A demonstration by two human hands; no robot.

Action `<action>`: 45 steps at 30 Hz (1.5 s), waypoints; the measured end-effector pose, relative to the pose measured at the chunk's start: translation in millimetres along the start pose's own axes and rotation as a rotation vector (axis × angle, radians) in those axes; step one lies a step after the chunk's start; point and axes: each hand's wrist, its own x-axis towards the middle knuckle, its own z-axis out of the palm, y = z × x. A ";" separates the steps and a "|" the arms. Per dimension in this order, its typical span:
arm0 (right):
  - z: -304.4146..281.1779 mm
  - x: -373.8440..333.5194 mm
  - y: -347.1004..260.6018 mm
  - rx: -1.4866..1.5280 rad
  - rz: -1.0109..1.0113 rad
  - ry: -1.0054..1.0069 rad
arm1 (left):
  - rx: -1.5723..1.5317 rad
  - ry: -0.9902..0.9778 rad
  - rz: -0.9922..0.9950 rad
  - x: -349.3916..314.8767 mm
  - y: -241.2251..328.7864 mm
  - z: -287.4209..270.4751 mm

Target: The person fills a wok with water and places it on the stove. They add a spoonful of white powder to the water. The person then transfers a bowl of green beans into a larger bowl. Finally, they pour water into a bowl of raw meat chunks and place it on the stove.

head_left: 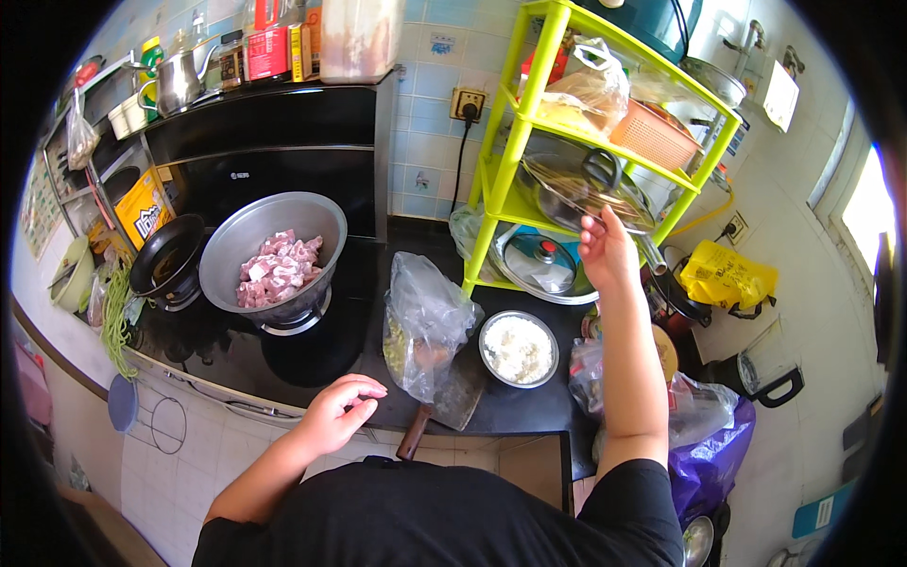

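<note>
My right hand (607, 248) is raised to the green shelf rack, its thumb and fingers closed at the front rim of a glass lid (567, 192) with a black knob. The lid lies tilted on the middle shelf over a pan. My left hand (342, 413) hovers before the counter's front edge, loosely curved and holding nothing. Near it, a cleaver (457, 401) with a brown wooden handle lies partly beneath a clear plastic bag (425, 317) of greens. A metal bowl of white rice (519, 349) stands right of the bag.
A large grey pot (219, 248) of raw meat chunks (280, 268) sits on the black stove, beside a small black frying pan (167, 253). The green rack (490, 213) also holds a red-knobbed lid (539, 262) and an orange basket (654, 140). Bags crowd the right side.
</note>
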 end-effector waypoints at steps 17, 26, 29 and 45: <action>-45.0 20.1 -34.8 0.030 0.144 0.226 | -0.151 0.067 -0.029 -22.9 -12.2 -0.6; -43.2 41.1 -35.5 -0.012 0.246 0.303 | -0.266 0.050 -0.073 -14.5 -10.6 8.6; -61.4 52.2 -51.8 0.006 0.276 0.331 | -0.250 0.010 -0.100 -6.4 -7.8 12.7; -92.4 71.4 -75.4 -0.573 0.130 0.462 | -0.233 0.021 -0.163 -6.7 -8.1 9.2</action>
